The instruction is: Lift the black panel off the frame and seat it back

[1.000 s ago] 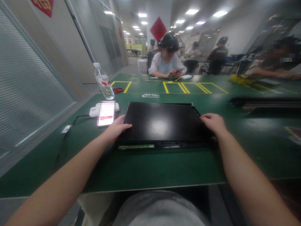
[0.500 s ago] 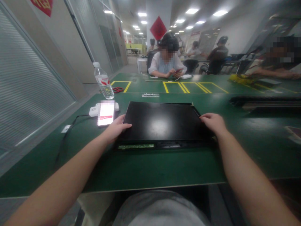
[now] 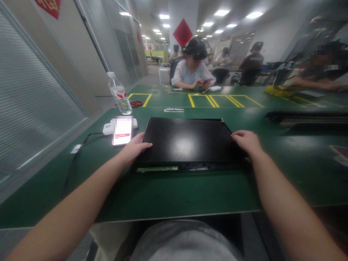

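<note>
A flat black panel (image 3: 187, 139) lies on the green table (image 3: 174, 195) in front of me, with a narrow green circuit strip (image 3: 157, 169) showing along its near edge. My left hand (image 3: 133, 148) grips the panel's left edge, thumb on top and fingers curled under the side. My right hand (image 3: 246, 142) is wrapped over the panel's right edge, fingers bent down around it.
A lit phone (image 3: 123, 130) rests on a white charger left of the panel, its cable (image 3: 78, 148) trailing left. A water bottle (image 3: 119, 94) and red scissors (image 3: 136, 103) stand behind. A second black panel (image 3: 307, 119) lies to the right. Other people sit at the far side.
</note>
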A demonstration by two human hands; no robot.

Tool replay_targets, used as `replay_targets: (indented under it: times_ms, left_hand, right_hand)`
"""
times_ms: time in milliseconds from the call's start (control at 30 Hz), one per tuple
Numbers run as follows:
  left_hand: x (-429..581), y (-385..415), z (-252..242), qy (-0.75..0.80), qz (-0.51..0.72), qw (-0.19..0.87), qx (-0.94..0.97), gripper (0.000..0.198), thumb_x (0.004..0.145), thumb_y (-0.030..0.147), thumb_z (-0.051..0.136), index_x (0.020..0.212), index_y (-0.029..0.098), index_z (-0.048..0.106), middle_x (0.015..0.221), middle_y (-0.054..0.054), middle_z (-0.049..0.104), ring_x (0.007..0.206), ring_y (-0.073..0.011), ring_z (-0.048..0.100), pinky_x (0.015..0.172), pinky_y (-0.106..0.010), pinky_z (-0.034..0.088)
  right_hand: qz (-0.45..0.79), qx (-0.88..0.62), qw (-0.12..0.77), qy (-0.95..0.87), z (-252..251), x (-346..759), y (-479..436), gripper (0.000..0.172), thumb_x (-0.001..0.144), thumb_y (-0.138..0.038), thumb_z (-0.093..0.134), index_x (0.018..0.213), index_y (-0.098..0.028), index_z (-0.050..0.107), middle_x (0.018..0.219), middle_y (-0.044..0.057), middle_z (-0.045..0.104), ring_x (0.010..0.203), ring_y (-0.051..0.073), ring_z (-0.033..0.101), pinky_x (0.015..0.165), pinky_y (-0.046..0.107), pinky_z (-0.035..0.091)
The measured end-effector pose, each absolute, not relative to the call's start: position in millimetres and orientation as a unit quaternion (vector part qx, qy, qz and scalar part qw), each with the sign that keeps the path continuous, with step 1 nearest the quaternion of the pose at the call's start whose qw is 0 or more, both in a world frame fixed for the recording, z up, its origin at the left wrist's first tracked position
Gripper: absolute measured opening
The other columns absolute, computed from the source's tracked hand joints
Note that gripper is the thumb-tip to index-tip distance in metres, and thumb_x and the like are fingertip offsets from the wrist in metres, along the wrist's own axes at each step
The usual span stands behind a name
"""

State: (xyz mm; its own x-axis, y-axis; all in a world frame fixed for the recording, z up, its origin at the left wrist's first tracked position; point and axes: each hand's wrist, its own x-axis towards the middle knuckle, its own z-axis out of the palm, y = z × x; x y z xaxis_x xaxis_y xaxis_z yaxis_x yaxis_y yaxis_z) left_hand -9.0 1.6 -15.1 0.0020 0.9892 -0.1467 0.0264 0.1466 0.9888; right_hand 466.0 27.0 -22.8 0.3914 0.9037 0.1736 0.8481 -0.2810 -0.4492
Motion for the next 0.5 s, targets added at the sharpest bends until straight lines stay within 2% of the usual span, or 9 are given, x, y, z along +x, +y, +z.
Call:
replay_targets:
  times_ms: [500]
  left_hand:
    - [-10.2, 3.2, -17.4, 0.542, 0.458, 0.534, 0.46, 0.062, 0.068, 0.009, 0.09, 0.126, 0.021, 0.071, 0.116, -0.009, 0.085, 0.116, -0.0347, 0.081, 0.099, -0.045, 0.066]
  right_hand:
    - [0.064, -0.796, 0.246, -0.549, -21.2, 465.4, 26.1, 0.026, 0.085, -0.029, 0.065, 0.094, -0.024, 0.088, 0.093, 0.009, 0.082, 0.092, 0.027, 0.075, 0.084, 0.035, 0.055]
